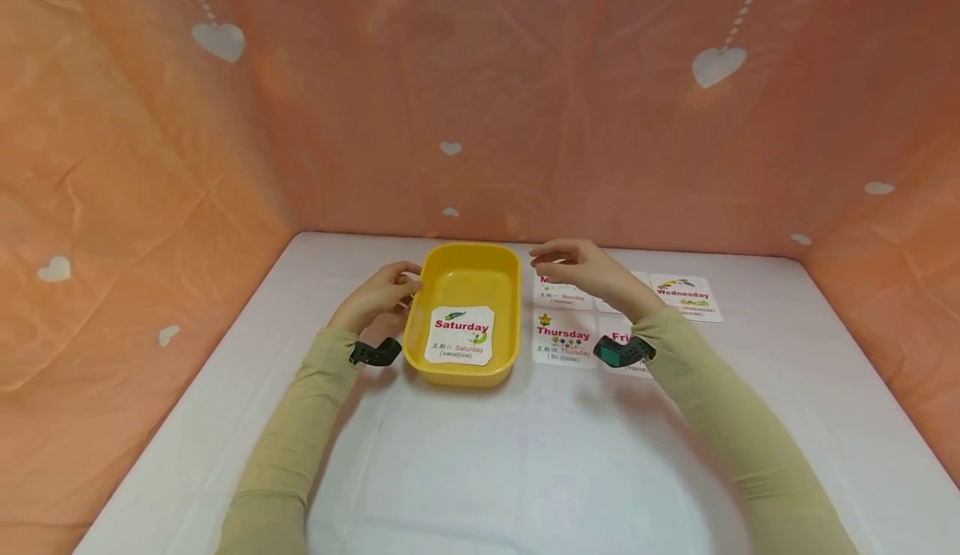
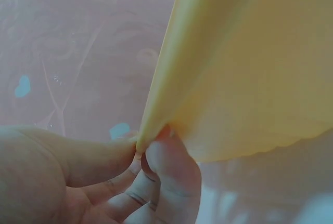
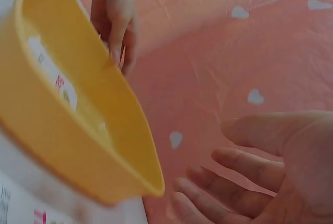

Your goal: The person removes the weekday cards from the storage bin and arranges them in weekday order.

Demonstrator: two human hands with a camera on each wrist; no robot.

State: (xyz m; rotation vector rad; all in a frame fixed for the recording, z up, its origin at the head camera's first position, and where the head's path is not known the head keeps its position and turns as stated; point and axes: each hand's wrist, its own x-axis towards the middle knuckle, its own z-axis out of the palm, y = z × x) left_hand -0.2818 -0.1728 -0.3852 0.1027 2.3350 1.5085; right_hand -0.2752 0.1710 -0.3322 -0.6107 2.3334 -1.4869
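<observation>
A yellow plastic basin (image 1: 468,259) stands on the white table, with a card reading Saturday (image 1: 461,335) lying face up inside it. My left hand (image 1: 378,295) is at the basin's left side; in the left wrist view its thumb and forefinger pinch the rim (image 2: 171,73). Over the Monday card (image 1: 562,295), to the right of the basin, hovers my right hand (image 1: 585,270). Its fingers are loosely spread and hold nothing, as the right wrist view shows. The hand partly hides the Monday card.
Beside the basin lie more weekday cards in two rows: a Thursday card (image 1: 564,340), a partly covered Friday card (image 1: 621,337), a Wednesday card (image 1: 684,297) and one mostly hidden behind the right hand. Pinkish-orange cloth (image 1: 480,80) with white hearts walls the table's back and sides.
</observation>
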